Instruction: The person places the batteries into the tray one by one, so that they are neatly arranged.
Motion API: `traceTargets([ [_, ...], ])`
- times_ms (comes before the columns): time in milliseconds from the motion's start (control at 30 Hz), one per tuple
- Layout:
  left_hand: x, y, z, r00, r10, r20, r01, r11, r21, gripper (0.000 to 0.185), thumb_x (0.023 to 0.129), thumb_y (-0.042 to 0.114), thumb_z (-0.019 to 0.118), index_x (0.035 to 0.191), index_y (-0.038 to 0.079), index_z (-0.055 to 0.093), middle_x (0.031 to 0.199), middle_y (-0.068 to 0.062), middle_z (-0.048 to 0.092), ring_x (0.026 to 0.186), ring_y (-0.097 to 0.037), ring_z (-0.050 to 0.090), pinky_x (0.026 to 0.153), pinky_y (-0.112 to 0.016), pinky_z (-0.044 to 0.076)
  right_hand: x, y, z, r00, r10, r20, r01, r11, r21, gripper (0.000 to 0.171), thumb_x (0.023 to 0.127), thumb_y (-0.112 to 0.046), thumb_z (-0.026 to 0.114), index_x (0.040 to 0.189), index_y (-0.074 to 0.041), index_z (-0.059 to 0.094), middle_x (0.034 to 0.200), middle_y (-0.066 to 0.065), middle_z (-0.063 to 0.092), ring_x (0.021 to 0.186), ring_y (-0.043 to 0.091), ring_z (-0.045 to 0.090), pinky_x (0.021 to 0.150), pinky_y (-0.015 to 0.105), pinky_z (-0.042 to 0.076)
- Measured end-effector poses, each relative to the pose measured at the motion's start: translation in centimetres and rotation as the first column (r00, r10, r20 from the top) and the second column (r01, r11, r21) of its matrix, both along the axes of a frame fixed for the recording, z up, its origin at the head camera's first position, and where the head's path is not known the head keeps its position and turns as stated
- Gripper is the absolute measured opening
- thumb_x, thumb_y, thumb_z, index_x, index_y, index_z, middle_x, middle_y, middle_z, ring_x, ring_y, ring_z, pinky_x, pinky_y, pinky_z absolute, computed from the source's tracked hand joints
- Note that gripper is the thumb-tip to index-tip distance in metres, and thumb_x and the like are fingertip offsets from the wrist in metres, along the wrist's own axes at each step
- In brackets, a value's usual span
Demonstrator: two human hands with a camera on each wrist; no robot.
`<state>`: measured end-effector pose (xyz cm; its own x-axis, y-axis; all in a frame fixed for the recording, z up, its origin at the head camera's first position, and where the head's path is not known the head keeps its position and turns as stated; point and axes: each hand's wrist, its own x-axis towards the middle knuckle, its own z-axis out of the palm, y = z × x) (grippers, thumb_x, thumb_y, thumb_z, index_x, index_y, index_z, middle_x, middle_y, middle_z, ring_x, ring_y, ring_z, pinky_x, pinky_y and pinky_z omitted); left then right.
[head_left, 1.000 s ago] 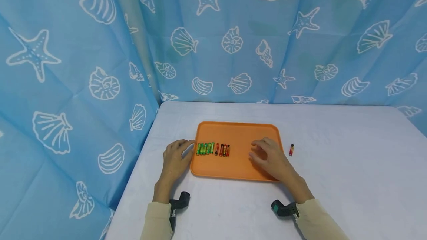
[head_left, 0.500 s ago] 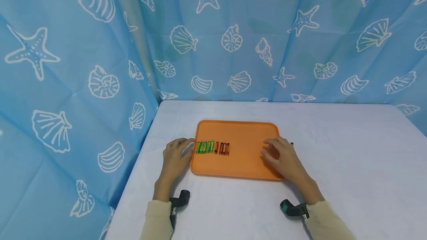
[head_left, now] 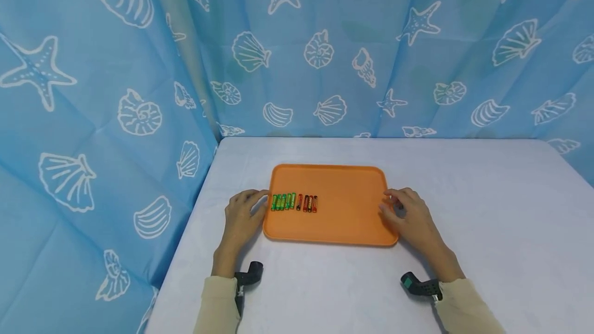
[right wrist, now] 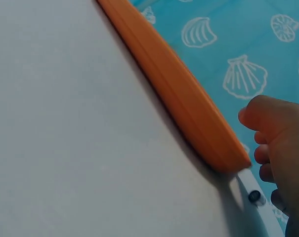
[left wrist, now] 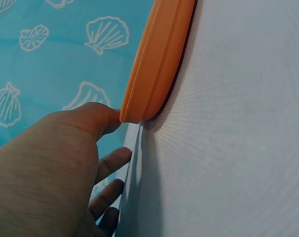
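An orange tray [head_left: 348, 210] lies on the white table [head_left: 487, 210]. Near its left end is a row of small batteries, green ones [head_left: 282, 201] on the left and red ones [head_left: 308, 203] on the right. My left hand [head_left: 241, 213] rests on the table at the tray's left edge, with the thumb [left wrist: 97, 118] touching the rim [left wrist: 156, 64]. My right hand [head_left: 410, 215] is just past the tray's right edge. It hides a loose battery in the head view. In the right wrist view that battery's dark end [right wrist: 254, 196] lies on the table beside my loosely curled fingers [right wrist: 265, 163].
A blue curtain [head_left: 325, 40] printed with shells and starfish hangs behind and to the left of the table. The table's left edge [head_left: 195, 220] runs close to my left hand. Black wrist mounts [head_left: 248, 274] [head_left: 419, 286] sit on both forearms.
My right hand moved right, from over the tray's right part to beyond its edge, and now covers the loose battery. My left hand stayed put.
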<state>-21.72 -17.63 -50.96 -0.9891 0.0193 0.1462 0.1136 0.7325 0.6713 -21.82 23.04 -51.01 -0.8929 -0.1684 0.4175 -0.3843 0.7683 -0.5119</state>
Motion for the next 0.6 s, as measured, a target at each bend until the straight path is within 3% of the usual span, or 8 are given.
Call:
traceTargets([
  [233, 0.0, 0.0, -0.2, 1.000, 0.008, 0.003, -0.008, 1.000, -0.001, 0.035, 0.102, 0.030, 0.057, 0.137, 0.024, 0.063, 0.142, -0.011, 0.051, 0.139, -0.036, 0.031, 0.114, -0.057, 0.016, -0.1, 1.4, 0.0, 0.998, -0.041, 0.050, 0.041, 0.999, -0.001, 0.035, 0.092, -0.019, 0.072, 0.121, -0.001, 0.063, 0.096, 0.006, 0.054, 0.091, 0.024, 0.049, 0.081, 0.043, 0.040],
  [433, 0.0, 0.0, 0.0, 1.000, 0.003, -0.001, -0.003, 1.000, 0.010, 0.035, 0.103, 0.031, 0.057, 0.136, 0.024, 0.063, 0.141, -0.012, 0.051, 0.138, -0.036, 0.032, 0.113, -0.057, 0.016, -0.2, 2.5, -0.3, 0.998, -0.055, 0.043, 0.055, 0.998, 0.002, 0.037, 0.091, -0.016, 0.073, 0.121, 0.001, 0.062, 0.097, 0.007, 0.053, 0.090, 0.023, 0.046, 0.080, 0.041, 0.038],
  [600, 0.0, 0.1, 0.0, 1.000, -0.004, -0.008, 0.004, 1.000, 0.006, 0.035, 0.103, 0.030, 0.057, 0.136, 0.023, 0.064, 0.141, -0.013, 0.051, 0.138, -0.037, 0.032, 0.113, -0.057, 0.016, -0.1, 3.1, -0.5, 0.991, -0.094, 0.092, 0.092, 0.995, 0.026, 0.042, 0.091, -0.021, 0.073, 0.125, -0.001, 0.060, 0.101, 0.009, 0.053, 0.092, 0.025, 0.047, 0.080, 0.044, 0.041],
])
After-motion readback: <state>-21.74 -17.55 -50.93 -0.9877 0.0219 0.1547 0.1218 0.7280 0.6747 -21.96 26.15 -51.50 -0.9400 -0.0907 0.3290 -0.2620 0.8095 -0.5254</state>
